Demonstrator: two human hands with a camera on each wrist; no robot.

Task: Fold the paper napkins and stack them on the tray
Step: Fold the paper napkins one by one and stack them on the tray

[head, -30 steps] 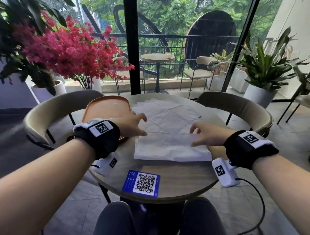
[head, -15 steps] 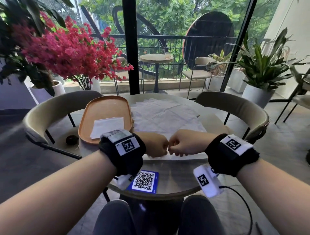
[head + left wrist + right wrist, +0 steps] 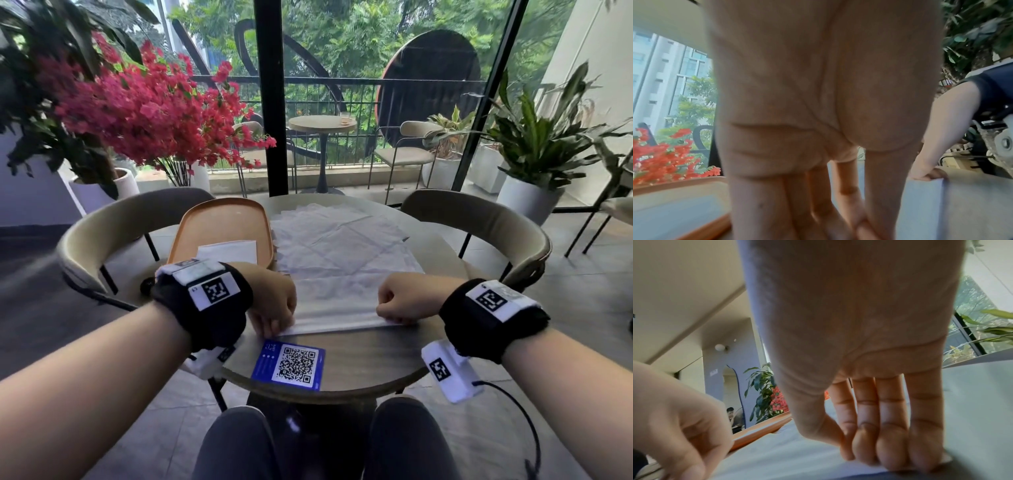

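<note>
A white paper napkin lies folded over at the near side of the round table. My left hand pinches its folded near edge at the left end, fingers pointing down. At the right end my right hand does the same, fingertips curled onto the crease. Behind the folded sheet lies a spread pile of unfolded napkins. The orange tray sits at the table's far left and holds one folded napkin.
A blue QR card lies near the table's front edge. A small dark object sits left of the tray. Beige chairs stand at left and right. Red flowers overhang the left.
The napkin's far half was folded toward me. My fists met at the middle of the near edge, then slid apart along the crease to its two ends.
</note>
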